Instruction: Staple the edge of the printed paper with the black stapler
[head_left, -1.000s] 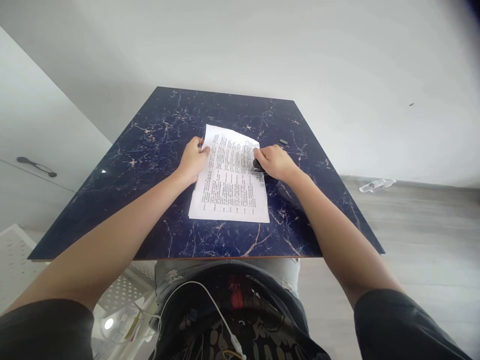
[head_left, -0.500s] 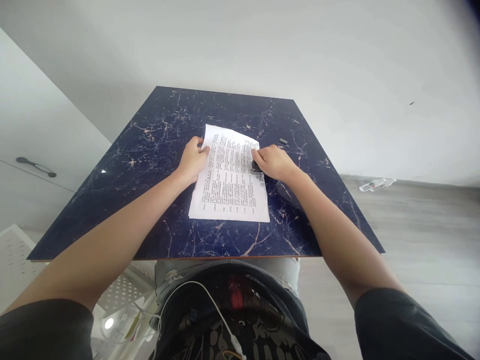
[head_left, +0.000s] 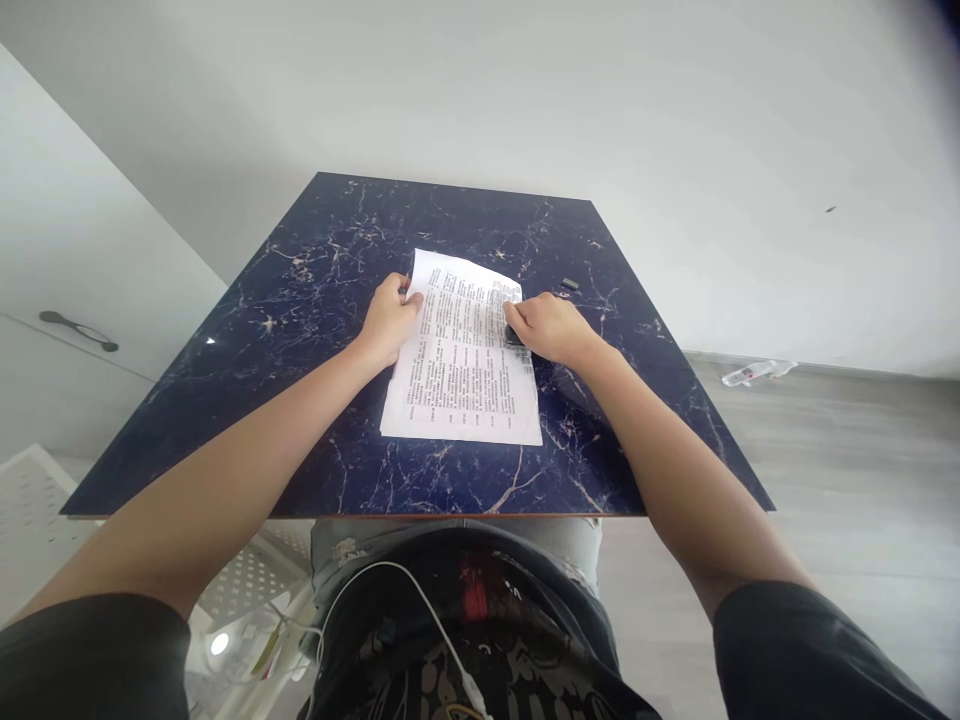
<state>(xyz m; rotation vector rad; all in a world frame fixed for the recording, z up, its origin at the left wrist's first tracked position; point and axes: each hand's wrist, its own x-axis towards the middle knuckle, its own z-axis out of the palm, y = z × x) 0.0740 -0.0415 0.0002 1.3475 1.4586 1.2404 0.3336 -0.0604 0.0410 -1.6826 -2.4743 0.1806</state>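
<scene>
Printed paper sheets (head_left: 465,370) lie slightly lifted over the middle of the table, densely covered with text. At their left edge my left hand (head_left: 391,315) is closed, the thumb on top and the fingers underneath. My right hand (head_left: 553,325) is wrapped round a small black stapler (head_left: 514,336) at the right edge of the sheets. Most of the stapler is hidden by the hand; its front end sits over the paper's margin. Beyond the right hand lies a small grey strip (head_left: 570,284), which looks like a row of staples.
The dark blue marbled table (head_left: 480,480) stands against a pale wall. A tiny white scrap (head_left: 211,341) lies on its left side. On the floor to the right is a clear plastic item (head_left: 757,373). A cabinet handle (head_left: 79,330) shows at left, and a white cable (head_left: 427,600) crosses my lap.
The view has shifted very slightly. Both hands, the sheets and the stapler keep nearly the same positions relative to one another.
</scene>
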